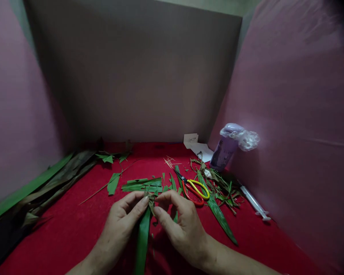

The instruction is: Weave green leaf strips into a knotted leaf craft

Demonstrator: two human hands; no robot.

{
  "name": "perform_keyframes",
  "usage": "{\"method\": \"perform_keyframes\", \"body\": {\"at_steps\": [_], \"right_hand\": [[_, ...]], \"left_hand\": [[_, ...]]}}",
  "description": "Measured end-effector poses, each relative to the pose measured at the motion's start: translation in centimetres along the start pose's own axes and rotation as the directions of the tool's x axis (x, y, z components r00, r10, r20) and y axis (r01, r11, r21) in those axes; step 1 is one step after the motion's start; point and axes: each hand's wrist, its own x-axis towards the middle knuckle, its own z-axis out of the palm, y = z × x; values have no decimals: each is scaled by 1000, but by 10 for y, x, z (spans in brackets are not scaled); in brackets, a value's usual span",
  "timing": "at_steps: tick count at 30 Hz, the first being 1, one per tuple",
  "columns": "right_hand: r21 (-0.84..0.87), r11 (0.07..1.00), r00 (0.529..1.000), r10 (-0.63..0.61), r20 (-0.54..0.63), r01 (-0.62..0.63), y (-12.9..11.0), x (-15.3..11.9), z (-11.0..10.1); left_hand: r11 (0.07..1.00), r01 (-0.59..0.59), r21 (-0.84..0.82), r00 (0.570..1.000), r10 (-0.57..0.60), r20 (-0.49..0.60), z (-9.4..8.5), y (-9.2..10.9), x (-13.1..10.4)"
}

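Note:
Between my two hands, over the red cloth, is a small bundle of dry brownish leaf [151, 202]. A long green leaf strip [143, 236] runs down from it toward me. My left hand [123, 221] pinches the strip's upper end and the bundle between thumb and fingers. From the other side my right hand [180, 221] closes its thumb and forefinger on the bundle's dry edge. Just beyond the hands lie cut green leaf pieces [141, 185]. Scissors [193, 188] with one red and one yellow handle rest beyond my right hand.
Toothpicks [169, 162] lie scattered at the back. On the right are a spiky green leaf [218, 214], a pile of stems [223, 187], a syringe [253, 202] and a plastic-topped purple cup [224, 151]. Long leaves [46, 183] line the left wall. White papers [200, 151] lie behind.

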Motion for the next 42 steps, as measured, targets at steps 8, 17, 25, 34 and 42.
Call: {"method": "perform_keyframes", "body": {"at_steps": [8, 17, 25, 34, 42], "right_hand": [[-262, 917, 953, -295, 65, 301, 4, -5, 2], [-257, 910, 946, -314, 86, 326, 3, -3, 2], [-253, 931, 965, -260, 46, 263, 10, -2, 3], [-305, 895, 943, -331, 34, 325, 11, 1, 5], [-342, 880, 942, -333, 47, 329, 14, 1, 4]], "left_hand": [[1000, -15, 5, 1000, 15, 22, -1, -6, 4], [999, 20, -33, 998, -18, 53, -5, -11, 0], [998, 30, -50, 997, -27, 71, -3, -11, 3], [993, 83, -83, 992, -75, 105, -2, -16, 3], [1000, 22, -15, 996, -21, 84, -2, -15, 4]]}}
